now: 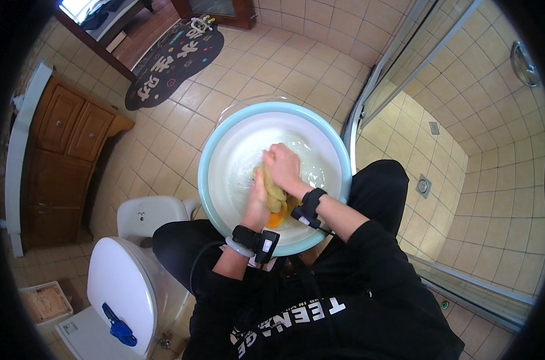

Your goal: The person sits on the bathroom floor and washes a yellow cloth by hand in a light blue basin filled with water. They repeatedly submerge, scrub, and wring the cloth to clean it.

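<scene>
A white plastic basin (236, 148) with a light blue rim stands between my knees, with water in its bottom. In it, both hands grip a wet, bunched yellow plush or cloth item (274, 191) with an orange part near its lower end. My left hand (257, 202) presses along its left side. Over its upper end closes my right hand (283, 166), fingers curled into the fabric. The lower part of the yellow item touches the basin floor. What exactly the item is, I cannot tell.
To the left stand a toilet (119, 288) with its lid down, a white stool (146, 213) and a wooden cabinet (61, 175). A blue object (119, 325) lies on the lid. A dark mat (178, 60) is by the doorway. At right is a glass shower enclosure (421, 63).
</scene>
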Available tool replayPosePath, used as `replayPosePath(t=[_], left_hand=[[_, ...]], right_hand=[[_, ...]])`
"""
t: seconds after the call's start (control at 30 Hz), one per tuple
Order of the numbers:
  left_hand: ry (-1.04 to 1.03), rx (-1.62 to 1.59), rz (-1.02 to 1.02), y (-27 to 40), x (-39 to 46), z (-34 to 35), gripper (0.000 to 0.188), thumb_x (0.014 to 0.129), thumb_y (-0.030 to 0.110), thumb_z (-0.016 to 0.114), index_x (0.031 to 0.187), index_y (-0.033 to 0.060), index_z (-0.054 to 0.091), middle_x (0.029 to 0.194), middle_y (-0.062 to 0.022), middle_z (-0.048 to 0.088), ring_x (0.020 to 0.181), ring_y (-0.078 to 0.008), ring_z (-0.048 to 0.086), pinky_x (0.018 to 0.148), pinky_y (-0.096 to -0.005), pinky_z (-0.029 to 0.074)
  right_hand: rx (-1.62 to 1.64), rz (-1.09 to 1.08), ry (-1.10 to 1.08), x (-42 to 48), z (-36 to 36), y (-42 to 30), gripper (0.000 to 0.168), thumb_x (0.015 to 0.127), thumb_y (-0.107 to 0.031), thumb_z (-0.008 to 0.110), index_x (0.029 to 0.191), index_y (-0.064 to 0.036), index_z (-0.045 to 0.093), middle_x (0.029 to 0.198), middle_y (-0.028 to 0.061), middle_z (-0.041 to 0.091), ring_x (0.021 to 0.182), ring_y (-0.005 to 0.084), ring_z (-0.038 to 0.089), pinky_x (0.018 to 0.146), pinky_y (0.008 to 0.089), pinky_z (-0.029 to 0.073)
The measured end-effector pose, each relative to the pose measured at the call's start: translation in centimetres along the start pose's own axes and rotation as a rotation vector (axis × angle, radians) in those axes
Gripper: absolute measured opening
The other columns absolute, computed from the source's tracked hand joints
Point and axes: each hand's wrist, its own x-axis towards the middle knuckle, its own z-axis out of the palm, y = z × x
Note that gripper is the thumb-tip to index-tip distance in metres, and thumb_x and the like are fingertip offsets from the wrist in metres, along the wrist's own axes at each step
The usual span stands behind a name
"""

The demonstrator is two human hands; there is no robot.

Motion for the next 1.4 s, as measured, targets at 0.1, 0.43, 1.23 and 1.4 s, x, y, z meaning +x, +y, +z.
replayPosePath(t=[0.1, 0.43, 1.23, 1.4], left_hand=[[0.016, -0.068, 0.006, 0.2, 0.5, -1.0, 0.055, 0.095, 0.048, 0.032, 0.128, 0.005, 0.04, 0.121, -0.0075, 0.048, 0.111, -0.0187, 0.048, 0.093, -0.0332, 0.04], [0.192, 0.043, 0.114, -1.0, 0.8, -2.2, 0.048, 0.097, 0.042, 0.031, 0.12, 0.0025, 0.047, 0.112, -0.0066, 0.053, 0.101, -0.0155, 0.052, 0.087, -0.0306, 0.043], [0.387, 1.62, 0.527, 1.1, 0.6, -6.4, 0.038, 0.085, 0.018, 0.055, 0.119, 0.0034, 0.049, 0.119, -0.0209, 0.042, 0.108, -0.038, 0.046, 0.094, -0.0428, 0.036], [0.253, 1.338, 0.445, -0.7, 3.4, -7.6, 0.039, 0.09, 0.024, 0.05, 0.122, 0.0017, 0.048, 0.121, -0.0188, 0.044, 0.11, -0.0323, 0.046, 0.096, -0.0384, 0.036]], right_hand=[[0.056, -0.079, -0.021, -1.2, 0.3, 0.0, 0.023, 0.079, -0.024, 0.054, 0.074, -0.002, 0.059, 0.079, 0.0163, 0.058, 0.068, 0.0363, 0.057, 0.062, 0.0439, 0.045], [0.013, -0.032, -0.056, -2.2, 0.3, -0.7, 0.024, 0.082, -0.023, 0.053, 0.073, -0.002, 0.057, 0.079, 0.018, 0.056, 0.069, 0.0374, 0.055, 0.062, 0.0434, 0.044], [-0.11, -0.043, -0.78, 0.5, 0.1, 5.1, 0.022, 0.074, -0.012, 0.058, 0.091, 0.001, 0.055, 0.085, 0.0212, 0.06, 0.082, 0.0374, 0.059, 0.072, 0.0435, 0.048], [-0.432, 0.09, -0.175, 0.0, 0.1, 5.0, 0.019, 0.074, -0.013, 0.056, 0.091, -0.005, 0.055, 0.087, 0.0169, 0.061, 0.085, 0.0331, 0.057, 0.075, 0.039, 0.046]])
